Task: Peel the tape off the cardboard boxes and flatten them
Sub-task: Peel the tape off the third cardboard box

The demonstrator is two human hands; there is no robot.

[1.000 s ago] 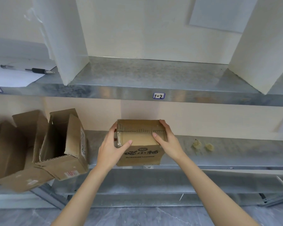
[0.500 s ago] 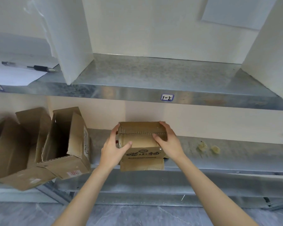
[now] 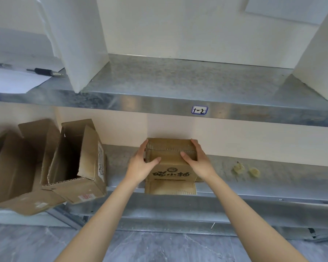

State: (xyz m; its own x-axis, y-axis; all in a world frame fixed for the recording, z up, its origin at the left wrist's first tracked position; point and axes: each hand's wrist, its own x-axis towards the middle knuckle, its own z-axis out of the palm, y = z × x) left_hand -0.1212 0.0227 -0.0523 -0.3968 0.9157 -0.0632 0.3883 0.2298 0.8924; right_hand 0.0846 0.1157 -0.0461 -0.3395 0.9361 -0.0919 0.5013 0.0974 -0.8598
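Observation:
A small brown cardboard box [image 3: 170, 167] with black printed characters on its front stands on the lower metal shelf [image 3: 273, 178]. A flap hangs down from its bottom front edge over the shelf lip. My left hand [image 3: 140, 165] grips the box's left side, thumb across the front. My right hand [image 3: 197, 161] grips the right side, thumb on the front near the top edge. To the left, an opened cardboard box [image 3: 80, 163] lies tilted with its flaps loose.
More opened cardboard [image 3: 13, 167] leans at the far left. Two small crumpled tape scraps [image 3: 246, 170] lie on the shelf right of the box. The upper shelf [image 3: 178, 86] carries white dividers, paper and a pen [image 3: 32, 69]. Grey floor lies below.
The box's lower front flap has swung down below the shelf edge while both hands kept their grip on the sides. The view shifted slightly.

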